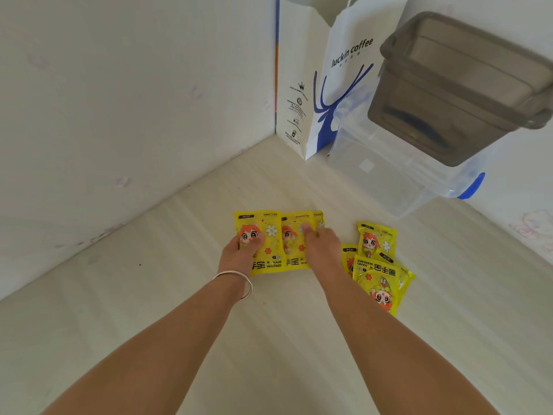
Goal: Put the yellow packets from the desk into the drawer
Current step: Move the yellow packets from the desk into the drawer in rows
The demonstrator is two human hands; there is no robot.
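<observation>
Two bare forearms over a pale wood-grain desk (179, 310), thin metal bangle (236, 283) on the left wrist. Left hand (242, 250) flat on one glossy yellow packet (269, 235); right hand (320, 244) spread across overlapping packets (294, 235). More packets (378, 265) heaped right. Beyond: clear plastic box (389, 181), smoky grey tub (454, 94), white paper bag (329, 70).

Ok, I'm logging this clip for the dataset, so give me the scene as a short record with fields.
surface: pale desk in a wall corner
left hand: flat on the leftmost yellow packet
right hand: on the overlapping packets beside it
other packets: loose pile at right, untouched
background: coffee bag, clear bin, grey bin
drawer: not in view
</observation>
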